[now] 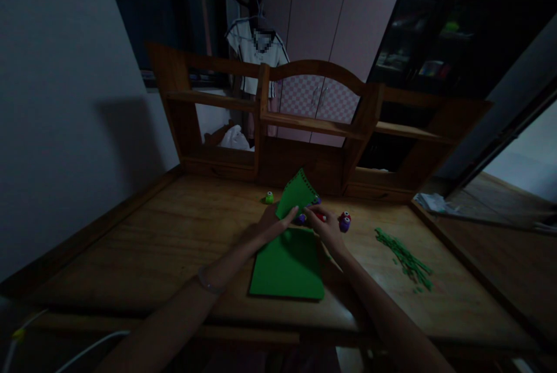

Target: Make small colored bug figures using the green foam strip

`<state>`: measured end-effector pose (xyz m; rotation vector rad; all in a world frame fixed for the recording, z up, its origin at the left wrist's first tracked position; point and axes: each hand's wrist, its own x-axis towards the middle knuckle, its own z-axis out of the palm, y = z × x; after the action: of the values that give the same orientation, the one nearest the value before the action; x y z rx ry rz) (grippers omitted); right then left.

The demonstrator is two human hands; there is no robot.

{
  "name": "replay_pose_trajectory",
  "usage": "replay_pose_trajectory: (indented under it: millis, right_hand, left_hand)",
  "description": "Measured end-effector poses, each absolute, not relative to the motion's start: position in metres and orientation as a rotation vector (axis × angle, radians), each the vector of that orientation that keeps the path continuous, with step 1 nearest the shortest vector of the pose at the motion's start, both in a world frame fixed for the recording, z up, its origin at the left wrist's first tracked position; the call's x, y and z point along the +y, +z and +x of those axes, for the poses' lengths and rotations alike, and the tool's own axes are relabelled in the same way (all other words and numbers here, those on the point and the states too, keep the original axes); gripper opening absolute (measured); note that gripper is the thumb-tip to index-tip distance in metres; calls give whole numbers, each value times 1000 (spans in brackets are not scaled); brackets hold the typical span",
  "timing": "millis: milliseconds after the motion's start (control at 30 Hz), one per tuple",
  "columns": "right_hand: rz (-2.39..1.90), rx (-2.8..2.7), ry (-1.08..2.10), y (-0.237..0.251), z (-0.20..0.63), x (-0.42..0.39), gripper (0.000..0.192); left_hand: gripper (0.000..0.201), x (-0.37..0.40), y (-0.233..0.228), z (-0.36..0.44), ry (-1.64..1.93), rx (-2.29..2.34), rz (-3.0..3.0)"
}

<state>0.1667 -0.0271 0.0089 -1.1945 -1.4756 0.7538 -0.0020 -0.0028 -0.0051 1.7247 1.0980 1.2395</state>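
A stack of green sheets [287, 268] lies flat on the wooden worktop [143, 245], nearest the person. Just beyond, the left hand [275, 221] pinches a raised green sheet [297, 193] in its fingers, while the right hand [324, 223] grips a small punch [319, 217]. Green strips [404, 258] lie to the right. Farther back sits a green punch [269, 198].

Both forearms are bare, with no sleeve in view up to the lower edge of the frame. Just behind the left hand [272, 223], a thin pale bracelet [208, 283] circles the wrist. The right hand [327, 228] shows no ring or watch that can be made out in the dim light. No gloves on either hand.
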Motion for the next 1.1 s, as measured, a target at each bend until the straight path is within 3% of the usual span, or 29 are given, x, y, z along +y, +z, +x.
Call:
replay_pose_trajectory:
  millis: [433,1100]
  right_hand:
    - [-1218,-1524,650,7,169,-26,25]
    - [-1187,-1541,684,4,169,-26,30]
  left_hand:
    - [41,1,-10,-2,1198,1154,1777]
    - [47,8,-22,-1,1238,1107,1736]
